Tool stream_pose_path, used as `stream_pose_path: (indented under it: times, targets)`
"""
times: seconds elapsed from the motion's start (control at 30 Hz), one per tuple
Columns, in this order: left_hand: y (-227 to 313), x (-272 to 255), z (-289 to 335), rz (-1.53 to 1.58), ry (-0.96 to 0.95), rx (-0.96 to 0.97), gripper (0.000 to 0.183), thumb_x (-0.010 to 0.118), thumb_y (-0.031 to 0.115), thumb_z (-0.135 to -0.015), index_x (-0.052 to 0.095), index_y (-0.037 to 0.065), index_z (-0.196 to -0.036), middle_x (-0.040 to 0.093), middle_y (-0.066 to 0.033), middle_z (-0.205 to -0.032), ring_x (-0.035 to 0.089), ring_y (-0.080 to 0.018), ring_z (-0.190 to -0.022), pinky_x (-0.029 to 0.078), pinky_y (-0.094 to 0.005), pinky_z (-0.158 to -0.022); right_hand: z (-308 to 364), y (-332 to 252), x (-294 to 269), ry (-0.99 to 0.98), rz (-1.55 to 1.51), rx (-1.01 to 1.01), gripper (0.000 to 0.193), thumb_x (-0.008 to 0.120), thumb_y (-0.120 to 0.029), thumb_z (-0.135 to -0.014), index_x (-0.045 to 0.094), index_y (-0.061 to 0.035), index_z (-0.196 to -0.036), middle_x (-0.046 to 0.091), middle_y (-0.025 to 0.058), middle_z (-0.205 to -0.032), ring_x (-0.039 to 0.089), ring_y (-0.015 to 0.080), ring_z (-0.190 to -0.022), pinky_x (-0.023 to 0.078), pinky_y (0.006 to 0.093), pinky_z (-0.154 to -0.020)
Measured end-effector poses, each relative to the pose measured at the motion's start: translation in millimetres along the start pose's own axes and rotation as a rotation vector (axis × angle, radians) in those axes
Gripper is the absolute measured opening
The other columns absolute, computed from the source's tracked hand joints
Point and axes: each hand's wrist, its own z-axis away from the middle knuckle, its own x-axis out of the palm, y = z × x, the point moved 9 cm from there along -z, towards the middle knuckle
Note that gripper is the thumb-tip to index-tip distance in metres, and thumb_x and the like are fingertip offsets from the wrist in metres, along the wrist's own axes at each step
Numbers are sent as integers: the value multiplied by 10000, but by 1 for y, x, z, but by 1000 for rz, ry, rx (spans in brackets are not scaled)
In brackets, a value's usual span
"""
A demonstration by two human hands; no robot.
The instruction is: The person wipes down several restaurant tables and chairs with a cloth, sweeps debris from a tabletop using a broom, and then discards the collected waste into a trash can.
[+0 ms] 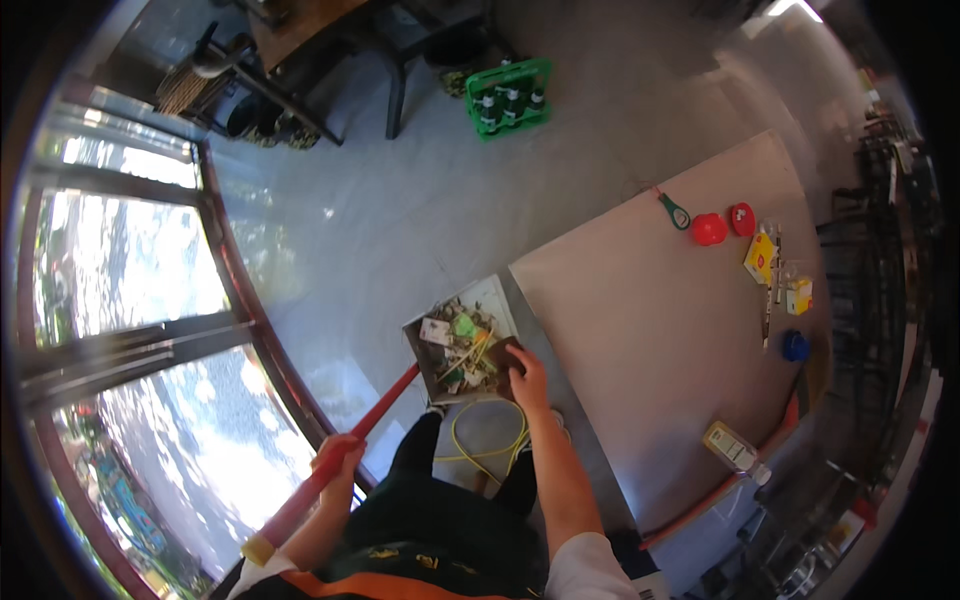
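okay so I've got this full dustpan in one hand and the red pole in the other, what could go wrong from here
The dustpan is heaped with scraps while your right hand grips just one edge, so tilting it could spill litter onto the floor. The yellow cord loops by your feet and might trip you. The red pole in your left hand could swing into the window.

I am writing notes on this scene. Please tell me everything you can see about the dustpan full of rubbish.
The dustpan is a wide, flat tray, grey with a paler far rim, and looks like plastic or metal. It sits low over the grey floor, beside the corner of the pale table. It is heaped with litter: paper scraps, a green piece, thin sticks. The right hand rests on its near right edge. The red pole, gripped lower down by the left hand, runs up to its near left edge.
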Motion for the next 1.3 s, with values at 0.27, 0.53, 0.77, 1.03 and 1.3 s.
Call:
stream_pose_path:
  times: [0.27,0.53,0.77,1.03,1.3]
  targets:
    - [28,-30,-41,-118,-56,51,174,587,-42,-722,581,16,-886,609,-105,-855,608,-191,-816,480,-279,-770,-78,-44,-129,697,177,-28,396,575,-137,-784,554,-75,-1175,531,150,-1188,498,325,-1078,374,390,-953]
    - [-8,-46,-66,-78,-2,101,181,565,-22,-723,569,14,-901,575,-98,-829,597,-211,-781,499,-271,-709,-140,-38,-66,516,664,-29,597,682,-296,-697,478,-265,-1257,378,86,-1357,461,351,-982,448,435,-824]
    - [-67,-69,-92,-212,-201,113,151,518,82,-815,535,28,-954,554,-97,-925,588,-223,-848,502,-277,-757,-100,-51,-28,554,965,-24,550,594,-117,-715,474,-257,-1233,345,72,-1378,464,300,-975,446,429,-664]
    - [-73,-85,-115,-341,-267,299,151,480,129,-858,522,35,-969,565,-126,-975,594,-233,-902,514,-293,-799,104,42,-98,584,872,188,606,566,-134,-719,435,-261,-1298,282,39,-1436,465,256,-948,427,414,-685]
    - [-44,56,38,-192,-275,74,182,506,129,-810,550,68,-976,612,-115,-954,624,-217,-848,520,-256,-731,357,176,-232,719,615,750,741,641,-82,-651,393,-242,-1331,314,53,-1404,439,325,-1052,443,424,-850]
